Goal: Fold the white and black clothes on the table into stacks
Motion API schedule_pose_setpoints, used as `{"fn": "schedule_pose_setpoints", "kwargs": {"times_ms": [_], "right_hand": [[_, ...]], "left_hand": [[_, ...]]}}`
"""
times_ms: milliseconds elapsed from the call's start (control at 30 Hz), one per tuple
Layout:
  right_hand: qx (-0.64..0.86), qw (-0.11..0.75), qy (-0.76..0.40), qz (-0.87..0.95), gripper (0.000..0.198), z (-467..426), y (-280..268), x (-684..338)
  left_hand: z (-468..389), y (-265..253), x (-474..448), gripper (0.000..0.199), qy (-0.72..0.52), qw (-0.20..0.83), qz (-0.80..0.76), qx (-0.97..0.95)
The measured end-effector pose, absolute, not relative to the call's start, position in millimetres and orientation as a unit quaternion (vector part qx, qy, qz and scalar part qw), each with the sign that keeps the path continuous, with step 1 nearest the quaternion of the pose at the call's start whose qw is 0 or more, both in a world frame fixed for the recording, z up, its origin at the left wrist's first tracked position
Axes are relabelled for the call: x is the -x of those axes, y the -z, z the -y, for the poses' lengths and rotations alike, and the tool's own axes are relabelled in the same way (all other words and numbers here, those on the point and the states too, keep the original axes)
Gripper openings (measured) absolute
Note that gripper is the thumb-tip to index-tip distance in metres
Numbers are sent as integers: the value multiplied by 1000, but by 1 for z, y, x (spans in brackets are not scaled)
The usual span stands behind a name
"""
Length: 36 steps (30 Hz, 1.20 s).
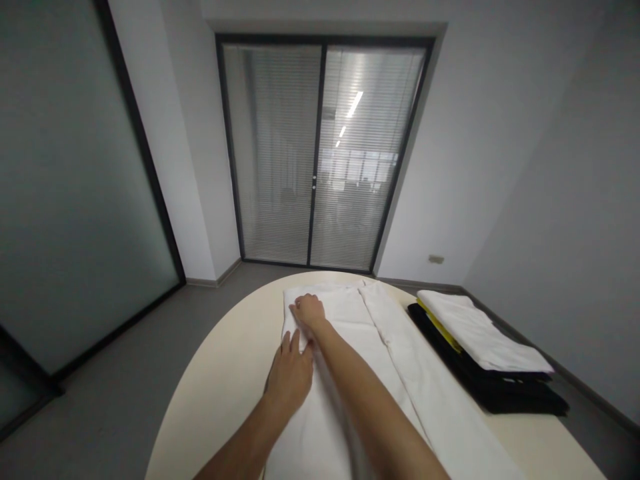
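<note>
Room: pale walls (480, 120) rise around a grey floor (130, 400), with the light dim toward the upper right of the frame.
Frosted panel (75, 180): it fills the left of the frame, edged in black.
Glass door (273, 153): two dark-framed panes at upper centre, covered by fine horizontal slats, with lit ceiling strips showing in the right-hand pane.
Tabletop (220, 373): cream, with a rounded far rim, spread across the lower part of the frame.
White cloth (350, 307): laid on the tabletop at lower centre, from near the far rim down past the bottom edge of the frame; a long raised fold runs down it to the right of the hands.
Folded stack (510, 400): at lower right, beside the cloth, black pieces below, a yellow layer (440, 327) showing at its left side, a white piece (475, 330) on top.
Left hand (293, 373): nearer the bottom, fingers extended and slightly parted on the cloth near its left edge.
Right hand (309, 310): just beyond, at the cloth's upper left corner, fingers curled down against the fabric; whether they pinch it cannot be told.
Wall plate (436, 259): small, low on the wall, right of the door.
</note>
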State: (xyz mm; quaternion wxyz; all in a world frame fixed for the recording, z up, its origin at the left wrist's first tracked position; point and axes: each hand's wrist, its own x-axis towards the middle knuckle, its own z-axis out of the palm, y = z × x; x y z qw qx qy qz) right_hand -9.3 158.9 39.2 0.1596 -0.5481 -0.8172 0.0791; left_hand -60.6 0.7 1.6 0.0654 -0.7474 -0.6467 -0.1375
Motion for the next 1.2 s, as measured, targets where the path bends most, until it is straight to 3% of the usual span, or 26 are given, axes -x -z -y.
{"fn": "schedule_pose_setpoints", "kwargs": {"times_ms": [267, 500, 667, 833, 1033, 1200], "right_hand": [[547, 153, -68, 820, 33, -155, -32, 25], [458, 150, -88, 872, 36, -141, -34, 21], [531, 161, -94, 826, 50, -128, -33, 1], [501, 84, -162, 846, 59, -120, -33, -38], [574, 63, -63, 814, 55, -122, -44, -118], [664, 85, -52, 741, 60, -119, -35, -195]], "left_hand": [[-2, 4, 57, 53, 101, 76, 682, 720], [2, -6, 50, 54, 110, 77, 705, 697], [2, 3, 52, 55, 128, 62, 702, 698], [-2, 13, 56, 65, 115, 79, 700, 700], [-10, 11, 66, 69, 105, 48, 687, 717], [-24, 6, 70, 71, 94, 15, 684, 724]]}}
